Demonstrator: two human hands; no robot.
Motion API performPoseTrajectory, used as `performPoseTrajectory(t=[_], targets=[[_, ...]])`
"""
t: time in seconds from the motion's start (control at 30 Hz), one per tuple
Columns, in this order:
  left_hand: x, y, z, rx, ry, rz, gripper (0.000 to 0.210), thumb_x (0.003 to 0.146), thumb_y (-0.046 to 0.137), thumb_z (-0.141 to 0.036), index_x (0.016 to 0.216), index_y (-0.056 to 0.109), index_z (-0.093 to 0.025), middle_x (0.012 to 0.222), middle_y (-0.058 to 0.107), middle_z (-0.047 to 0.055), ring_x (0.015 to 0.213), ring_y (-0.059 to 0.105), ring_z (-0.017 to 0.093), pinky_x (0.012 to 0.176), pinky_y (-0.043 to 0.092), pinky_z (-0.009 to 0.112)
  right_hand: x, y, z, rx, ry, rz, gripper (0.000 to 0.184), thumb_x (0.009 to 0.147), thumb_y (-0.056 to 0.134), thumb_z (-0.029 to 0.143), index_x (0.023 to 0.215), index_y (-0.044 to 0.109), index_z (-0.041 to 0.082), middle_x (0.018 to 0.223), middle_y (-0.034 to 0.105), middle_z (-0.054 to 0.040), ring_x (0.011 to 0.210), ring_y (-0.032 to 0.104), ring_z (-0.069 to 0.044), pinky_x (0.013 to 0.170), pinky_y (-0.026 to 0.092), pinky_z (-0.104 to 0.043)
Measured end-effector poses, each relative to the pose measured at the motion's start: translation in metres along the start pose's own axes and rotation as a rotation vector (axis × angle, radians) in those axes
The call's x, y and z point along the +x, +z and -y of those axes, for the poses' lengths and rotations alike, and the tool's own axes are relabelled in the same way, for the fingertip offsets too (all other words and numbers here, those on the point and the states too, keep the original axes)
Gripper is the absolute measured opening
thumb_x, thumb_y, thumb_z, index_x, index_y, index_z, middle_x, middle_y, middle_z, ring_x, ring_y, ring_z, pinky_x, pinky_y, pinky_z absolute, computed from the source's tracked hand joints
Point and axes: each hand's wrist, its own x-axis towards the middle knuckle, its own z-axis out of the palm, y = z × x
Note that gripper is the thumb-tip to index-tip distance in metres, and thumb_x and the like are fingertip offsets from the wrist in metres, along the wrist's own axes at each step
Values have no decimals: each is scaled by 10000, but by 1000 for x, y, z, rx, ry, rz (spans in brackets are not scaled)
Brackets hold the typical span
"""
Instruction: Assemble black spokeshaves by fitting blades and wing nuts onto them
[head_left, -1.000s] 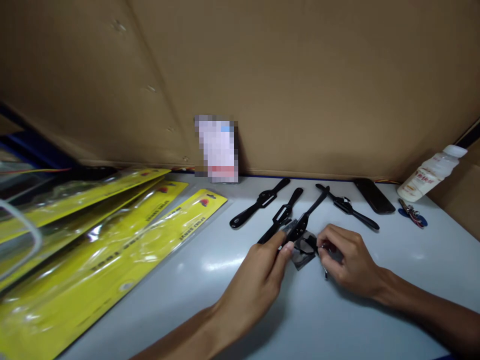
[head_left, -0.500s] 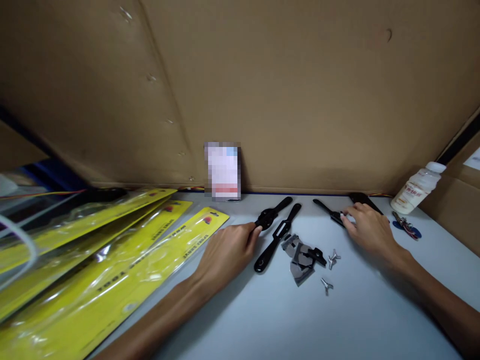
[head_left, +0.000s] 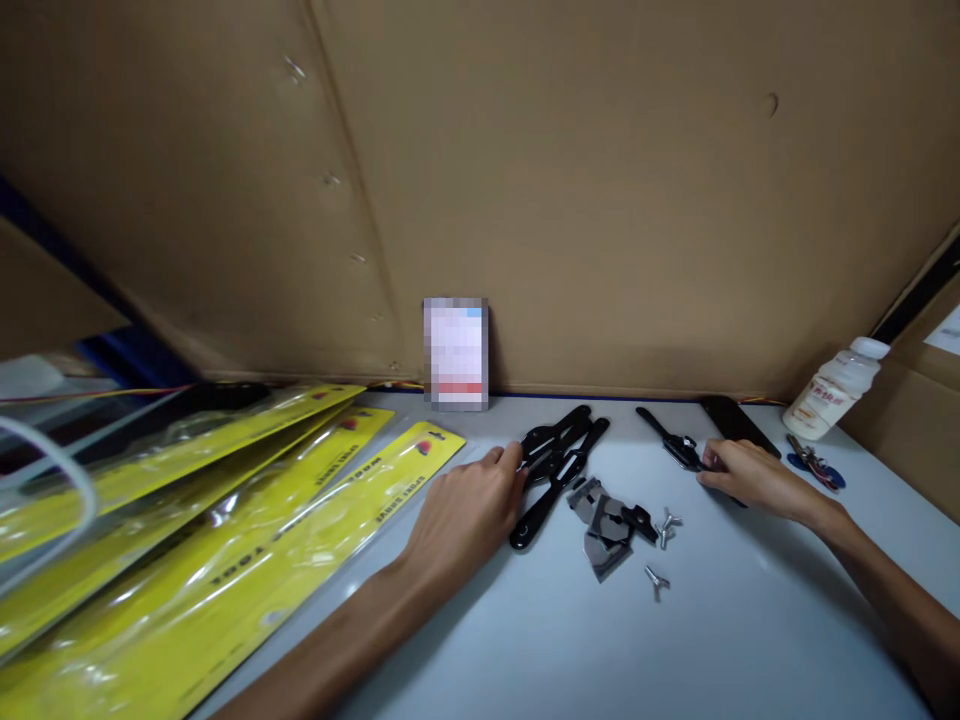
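Observation:
My left hand [head_left: 474, 500] is closed around the near handles of black spokeshave bodies [head_left: 541, 437], its fingertips hidden behind the hand. Against them, on the right, lies another bare spokeshave body [head_left: 534, 518] with an open slot in its middle. My right hand [head_left: 750, 478] pinches the near handle of a black spokeshave [head_left: 679, 450] that has a fitting on its middle and lies on the table. Between the hands is a loose pile of grey blades [head_left: 604, 550] and a black cap piece [head_left: 640, 521]. Silver wing screws [head_left: 656, 580] lie to their right.
Yellow spokeshave packages [head_left: 322, 560] with clear plastic cover the left side. A blurred-out upright card or screen [head_left: 456, 355] leans on the cardboard wall [head_left: 600, 200]. At the right are a dark flat phone-like object [head_left: 739, 425], keys [head_left: 814, 462] and a white-capped bottle [head_left: 836, 390].
My left hand has brought its spokeshave bodies up against the slotted one. My right hand has slid back along its spokeshave to the near handle, uncovering the middle. The view has shifted slightly.

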Motion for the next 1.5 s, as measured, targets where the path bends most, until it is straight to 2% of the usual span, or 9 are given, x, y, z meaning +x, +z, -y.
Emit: performPoseTrajectory(t=[0.23, 0.33, 0.47, 0.63, 0.77, 0.9, 1.03, 1.27, 1.5], targets=[[-3, 5, -1, -34, 139, -219, 299, 1007, 340, -236, 1009, 627, -152, 1037, 639, 133, 985, 593, 290, 831, 489, 417, 13, 12, 7, 546, 47, 27, 263, 878, 513, 390, 693, 429, 223, 502, 475, 54, 394, 413, -106, 448, 266, -237], [-5, 6, 0, -206, 192, -419, 324, 1007, 361, -275, 1181, 590, -126, 1149, 609, 161, 1040, 568, 292, 906, 486, 453, 7, 2, 17, 783, -71, -124, 310, 868, 555, 483, 743, 463, 215, 504, 405, 87, 414, 344, -85, 437, 241, -217], [-13, 1, -6, -338, 280, -603, 409, 991, 421, -368, 1311, 528, -138, 1277, 586, 179, 1135, 535, 313, 953, 458, 490, -17, -22, 33, 953, -240, 26, 327, 880, 610, 507, 814, 577, 189, 499, 374, 97, 424, 299, -74, 429, 220, -213], [-33, -7, -25, -476, 489, -55, 410, 1014, 355, -418, 803, 632, -202, 699, 629, 34, 612, 534, 174, 593, 397, 300, -43, -36, 49, 878, -463, 138, 205, 833, 726, 373, 772, 732, 177, 644, 610, 11, 583, 481, -93, 519, 346, -212], [-46, 0, -43, -804, 462, 211, 410, 1004, 346, -441, 717, 527, -210, 572, 461, -32, 509, 384, 120, 513, 262, 268, -50, -25, 61, 1165, -335, 210, 274, 798, 760, 438, 895, 738, 182, 522, 562, 43, 418, 436, -81, 395, 332, -199], [-45, 11, -54, -1206, 181, 204, 481, 981, 286, -581, 663, 369, -231, 568, 325, -64, 519, 289, 106, 487, 243, 243, -49, -11, 75, 1595, -231, 26, 475, 858, 634, 603, 1112, 610, 203, 797, 718, -60, 597, 658, -166, 443, 490, -237], [-40, 17, -53, -1286, 32, 147, 449, 949, 372, -608, 685, 326, -247, 543, 269, -90, 471, 252, 95, 452, 217, 230, -51, -4, 85, 1445, -222, -67, 390, 902, 611, 556, 984, 621, 174, 960, 710, -121, 713, 679, -173, 493, 515, -237], [-52, 17, -51, -845, 279, 26, 228, 997, 301, -334, 868, 464, -239, 558, 500, -35, 475, 463, 137, 480, 270, 263, -68, 15, 102, 1188, -327, 93, 448, 969, 479, 569, 784, 589, 176, 656, 622, -21, 489, 520, -87, 423, 366, -202], [-63, 21, -59, -586, 392, 117, 210, 947, 282, -191, 1045, 467, -193, 607, 639, 53, 492, 586, 192, 454, 219, 314, -73, 25, 110, 1042, -305, -75, 342, 938, 584, 434, 695, 492, 211, 546, 536, 37, 444, 472, -88, 425, 369, -221]])
